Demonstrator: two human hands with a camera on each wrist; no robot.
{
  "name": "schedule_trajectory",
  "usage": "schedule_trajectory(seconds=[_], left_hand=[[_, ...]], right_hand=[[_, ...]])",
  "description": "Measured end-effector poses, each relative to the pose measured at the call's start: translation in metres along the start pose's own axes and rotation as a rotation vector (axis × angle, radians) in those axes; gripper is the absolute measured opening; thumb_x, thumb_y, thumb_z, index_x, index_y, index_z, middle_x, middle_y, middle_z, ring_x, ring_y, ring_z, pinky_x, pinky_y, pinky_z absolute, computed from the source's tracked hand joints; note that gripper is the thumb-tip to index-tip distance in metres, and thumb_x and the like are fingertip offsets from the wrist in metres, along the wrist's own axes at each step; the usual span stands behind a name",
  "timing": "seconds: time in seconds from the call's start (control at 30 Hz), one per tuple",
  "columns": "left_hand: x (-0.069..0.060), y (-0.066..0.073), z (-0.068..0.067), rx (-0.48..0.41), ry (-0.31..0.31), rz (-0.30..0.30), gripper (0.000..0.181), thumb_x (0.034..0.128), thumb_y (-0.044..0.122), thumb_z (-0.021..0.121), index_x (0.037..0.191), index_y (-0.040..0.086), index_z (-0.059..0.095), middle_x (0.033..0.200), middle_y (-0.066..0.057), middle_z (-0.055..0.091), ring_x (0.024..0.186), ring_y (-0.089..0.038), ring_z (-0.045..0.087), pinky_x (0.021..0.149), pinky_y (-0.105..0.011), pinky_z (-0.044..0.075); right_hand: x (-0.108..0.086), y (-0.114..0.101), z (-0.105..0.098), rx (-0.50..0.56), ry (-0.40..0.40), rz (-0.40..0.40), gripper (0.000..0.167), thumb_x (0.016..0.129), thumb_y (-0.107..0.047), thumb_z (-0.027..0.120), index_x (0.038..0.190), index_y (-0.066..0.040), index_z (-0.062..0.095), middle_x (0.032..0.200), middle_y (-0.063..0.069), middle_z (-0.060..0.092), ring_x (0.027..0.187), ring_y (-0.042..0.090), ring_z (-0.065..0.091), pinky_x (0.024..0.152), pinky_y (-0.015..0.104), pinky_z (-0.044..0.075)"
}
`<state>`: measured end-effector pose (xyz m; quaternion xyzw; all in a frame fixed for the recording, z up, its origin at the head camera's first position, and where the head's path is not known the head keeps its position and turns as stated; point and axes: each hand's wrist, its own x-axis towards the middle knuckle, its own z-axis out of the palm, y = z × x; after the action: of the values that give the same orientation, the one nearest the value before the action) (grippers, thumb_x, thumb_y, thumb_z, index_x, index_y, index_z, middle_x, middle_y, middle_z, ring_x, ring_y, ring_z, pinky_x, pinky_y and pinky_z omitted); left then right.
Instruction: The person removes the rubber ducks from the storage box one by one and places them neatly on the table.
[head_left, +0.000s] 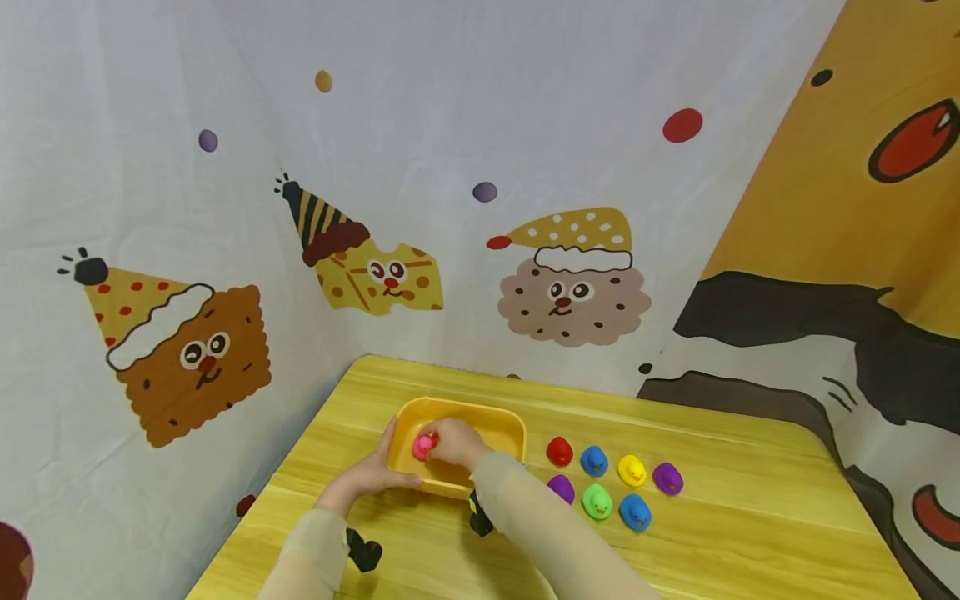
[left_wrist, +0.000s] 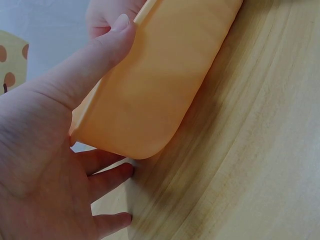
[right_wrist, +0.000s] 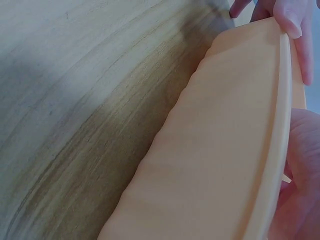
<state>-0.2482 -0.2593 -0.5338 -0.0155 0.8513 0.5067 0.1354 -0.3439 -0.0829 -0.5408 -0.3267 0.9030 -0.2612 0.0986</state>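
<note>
A yellow-orange plastic bin (head_left: 498,414) stands on the wooden table. My left hand (head_left: 372,472) spans its near left corner, the thumb along the front rim and the index finger along the left side. In the left wrist view the fingers (left_wrist: 112,180) are spread and fairly straight against the bin's end. My right hand (head_left: 456,440) reaches inside the bin and pinches a small pink rubber duck (head_left: 423,447) near the bin's left end. In the right wrist view the bin's wall (right_wrist: 215,140) hides the duck and most of that hand.
Right of the bin sit two rows of rubber ducks: red (head_left: 559,451), blue (head_left: 594,460), yellow (head_left: 632,470) and purple (head_left: 667,478) behind; purple (head_left: 561,489), green (head_left: 597,501) and blue (head_left: 635,512) in front. A printed cloth (head_left: 450,100) hangs behind the table (head_left: 750,508).
</note>
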Motion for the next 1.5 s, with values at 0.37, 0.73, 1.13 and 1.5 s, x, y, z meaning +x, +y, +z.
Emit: schedule_trajectory(seconds=[0.37,0.73,1.13,1.5], left_hand=[[0.0,0.0,0.001,0.008,-0.012,0.018,0.13,0.0742,0.03,0.085,0.152,0.005,-0.016,0.156,-0.032,0.0,0.137,-0.05,0.022,0.109,-0.063,0.019],[-0.004,0.0,-0.001,0.036,-0.013,-0.011,0.127,0.076,0.03,0.084,0.153,0.008,-0.015,0.157,-0.031,-0.002,0.137,-0.051,0.021,0.107,-0.066,0.02],[-0.001,0.0,-0.003,0.029,-0.041,0.007,0.128,0.0771,0.034,0.082,0.152,0.008,-0.018,0.157,-0.029,-0.01,0.138,-0.052,0.015,0.108,-0.067,0.016],[-0.003,0.003,-0.001,0.054,-0.032,-0.021,0.126,0.0778,0.035,0.081,0.153,0.011,-0.017,0.157,-0.029,-0.005,0.138,-0.052,0.016,0.107,-0.067,0.018]], right_hand=[[-0.007,0.002,-0.012,0.053,0.015,-0.01,0.03,0.075,-0.021,0.084,0.103,-0.014,0.074,0.096,-0.005,0.069,0.084,0.008,0.059,0.08,0.024,0.049],[-0.014,0.005,-0.019,0.068,-0.001,-0.02,0.028,0.078,-0.022,0.082,0.103,-0.014,0.074,0.097,-0.008,0.069,0.081,0.005,0.058,0.076,0.021,0.048],[-0.03,0.003,-0.03,0.033,-0.01,-0.072,0.031,0.078,-0.02,0.081,0.107,-0.013,0.074,0.103,-0.006,0.07,0.082,0.002,0.057,0.074,0.019,0.047],[-0.051,0.001,-0.053,-0.058,0.005,-0.148,0.03,0.081,-0.021,0.078,0.11,-0.014,0.074,0.095,-0.01,0.07,0.072,0.005,0.054,0.067,0.017,0.044]])
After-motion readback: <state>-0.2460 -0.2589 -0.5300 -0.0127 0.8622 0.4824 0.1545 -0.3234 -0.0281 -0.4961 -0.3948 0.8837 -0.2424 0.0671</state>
